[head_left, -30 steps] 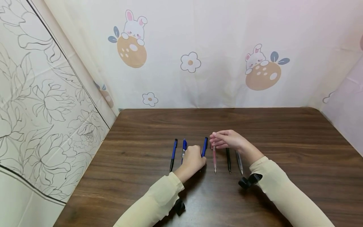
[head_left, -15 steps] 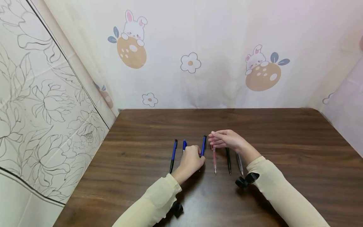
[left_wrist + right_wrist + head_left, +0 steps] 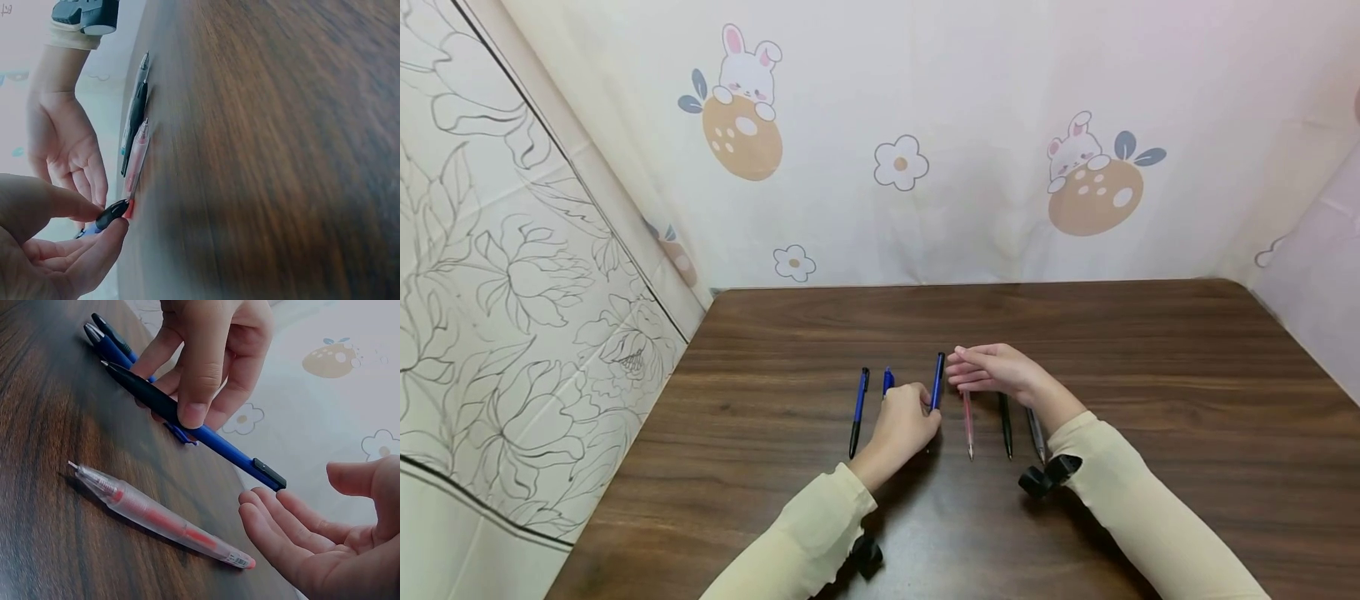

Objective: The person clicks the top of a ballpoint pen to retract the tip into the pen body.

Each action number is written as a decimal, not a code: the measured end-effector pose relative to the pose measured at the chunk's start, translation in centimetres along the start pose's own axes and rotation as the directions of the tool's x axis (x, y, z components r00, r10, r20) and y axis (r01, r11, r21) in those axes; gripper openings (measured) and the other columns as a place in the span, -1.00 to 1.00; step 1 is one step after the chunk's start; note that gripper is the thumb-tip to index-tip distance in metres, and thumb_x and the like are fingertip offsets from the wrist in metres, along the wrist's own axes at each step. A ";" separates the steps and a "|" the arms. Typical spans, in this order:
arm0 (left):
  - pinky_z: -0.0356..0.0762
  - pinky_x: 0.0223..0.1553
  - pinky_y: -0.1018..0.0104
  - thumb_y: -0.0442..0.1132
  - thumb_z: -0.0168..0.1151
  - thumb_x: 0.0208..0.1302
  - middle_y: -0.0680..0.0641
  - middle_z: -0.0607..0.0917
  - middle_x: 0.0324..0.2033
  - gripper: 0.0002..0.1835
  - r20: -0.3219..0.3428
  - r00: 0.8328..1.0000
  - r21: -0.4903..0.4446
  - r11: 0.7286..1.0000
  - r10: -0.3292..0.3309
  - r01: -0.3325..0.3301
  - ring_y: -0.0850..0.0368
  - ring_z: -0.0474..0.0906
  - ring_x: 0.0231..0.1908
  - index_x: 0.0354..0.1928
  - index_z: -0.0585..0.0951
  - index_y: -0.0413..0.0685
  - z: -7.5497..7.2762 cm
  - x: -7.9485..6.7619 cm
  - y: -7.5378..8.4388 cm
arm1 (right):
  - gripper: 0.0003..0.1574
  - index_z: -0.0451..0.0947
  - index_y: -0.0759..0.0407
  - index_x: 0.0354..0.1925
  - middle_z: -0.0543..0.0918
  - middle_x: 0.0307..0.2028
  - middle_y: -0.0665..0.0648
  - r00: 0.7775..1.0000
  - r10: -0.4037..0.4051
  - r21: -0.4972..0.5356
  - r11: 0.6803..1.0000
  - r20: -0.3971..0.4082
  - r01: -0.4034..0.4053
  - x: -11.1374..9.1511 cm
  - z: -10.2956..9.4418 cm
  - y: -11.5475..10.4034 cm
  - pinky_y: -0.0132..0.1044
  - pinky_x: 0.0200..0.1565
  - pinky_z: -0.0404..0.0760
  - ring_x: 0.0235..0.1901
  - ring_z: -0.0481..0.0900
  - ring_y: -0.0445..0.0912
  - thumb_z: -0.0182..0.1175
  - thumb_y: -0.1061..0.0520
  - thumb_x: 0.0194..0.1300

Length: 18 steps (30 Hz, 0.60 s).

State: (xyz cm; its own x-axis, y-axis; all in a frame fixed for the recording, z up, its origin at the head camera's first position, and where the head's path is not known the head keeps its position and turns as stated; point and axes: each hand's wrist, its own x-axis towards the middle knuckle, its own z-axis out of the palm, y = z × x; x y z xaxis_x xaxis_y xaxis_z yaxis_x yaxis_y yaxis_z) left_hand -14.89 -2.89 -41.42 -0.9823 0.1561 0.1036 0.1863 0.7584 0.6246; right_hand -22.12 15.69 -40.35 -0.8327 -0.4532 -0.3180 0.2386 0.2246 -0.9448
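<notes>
My left hand (image 3: 904, 425) pinches a blue pen with a black grip (image 3: 228, 450) between thumb and fingers. It is held above the table, its clip end tilted up and away. Beside that end, my right hand (image 3: 1000, 371) is open, palm turned toward the pen. In the right wrist view its fingertips are very close to the clip; whether they touch cannot be told. Below lies a clear pink pen (image 3: 162, 515), its far end partly hidden by the right hand in the head view. Another blue pen (image 3: 888, 381) is mostly hidden behind the left hand.
A blue and black pen (image 3: 859, 412) lies at the left of the row. On the right, under the right forearm, are a black pen (image 3: 1005, 425) and a clear grey pen (image 3: 1036, 435). A patterned curtain (image 3: 970, 208) hangs behind the wooden table (image 3: 760, 375).
The pinched blue pen has risen slightly and shifted a little left at its clip end. Both hands have drifted slightly left. The other pens lie as before.
</notes>
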 end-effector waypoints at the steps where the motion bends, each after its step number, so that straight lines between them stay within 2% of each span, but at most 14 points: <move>1: 0.34 -0.69 0.61 -0.37 0.26 0.09 0.01 0.64 -0.67 -0.92 0.002 1.000 -0.006 1.000 0.005 -0.005 0.37 0.40 -0.69 -0.37 0.63 -0.25 0.0 0.0 0.0 | -0.23 0.20 0.54 0.30 0.51 0.17 0.47 1.000 0.003 0.009 1.000 -0.001 -0.003 0.1 0.0 0.0 -0.22 0.13 0.64 -0.06 0.70 -0.12 -0.07 -0.10 0.49; 7: 0.40 -0.63 0.61 -0.35 0.28 0.12 0.00 0.67 -0.61 -0.90 0.007 1.000 -0.040 0.999 0.029 -0.028 0.38 0.44 -0.65 -0.34 0.64 -0.25 -0.2 0.1 -0.2 | -0.23 0.17 0.54 0.32 0.51 0.18 0.46 1.000 0.012 0.044 0.999 -0.007 -0.012 0.3 0.3 -0.1 -0.24 0.12 0.64 -0.04 0.69 -0.12 -0.07 -0.08 0.49; 12: 0.42 -0.60 0.61 -0.33 0.29 0.12 0.00 0.68 -0.59 -0.88 0.020 1.000 -0.069 0.998 0.015 -0.014 0.37 0.46 -0.62 -0.30 0.65 -0.24 -0.2 0.1 -0.4 | -0.25 0.16 0.55 0.32 0.54 0.15 0.44 1.000 0.022 0.082 0.996 -0.005 -0.022 0.4 0.5 -0.1 -0.26 0.11 0.65 -0.02 0.69 -0.09 -0.07 -0.05 0.50; 15: 0.45 -0.58 0.60 -0.33 0.28 0.13 -0.02 0.70 -0.57 -0.87 0.033 0.999 -0.092 0.996 0.007 -0.004 0.36 0.49 -0.61 -0.29 0.65 -0.25 -0.2 0.0 -0.4 | -0.25 0.15 0.56 0.31 0.66 0.01 0.31 1.000 0.030 0.126 0.992 0.005 -0.031 0.4 0.6 0.1 -0.27 0.08 0.66 -0.08 0.70 -0.12 -0.06 -0.04 0.49; 18: 0.49 -0.56 0.57 -0.34 0.28 0.14 -0.05 0.72 -0.55 -0.87 0.043 0.999 -0.123 0.992 0.007 -0.001 0.34 0.52 -0.59 -0.28 0.64 -0.26 -0.2 0.0 -0.4 | -0.24 0.15 0.57 0.31 0.70 -0.13 0.13 1.000 0.029 0.163 0.986 0.010 -0.030 0.5 0.5 0.2 -0.30 0.04 0.68 -0.14 0.71 -0.17 -0.05 -0.04 0.49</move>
State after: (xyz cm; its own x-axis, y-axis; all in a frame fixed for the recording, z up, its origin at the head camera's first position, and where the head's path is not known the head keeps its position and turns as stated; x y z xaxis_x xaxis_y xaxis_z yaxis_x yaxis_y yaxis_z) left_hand -14.95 -3.30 -41.54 -0.9793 0.1884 0.0743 0.1840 0.6745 0.7149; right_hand -22.24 15.12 -40.76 -0.8206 -0.4549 -0.3460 0.3416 0.0949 -0.9350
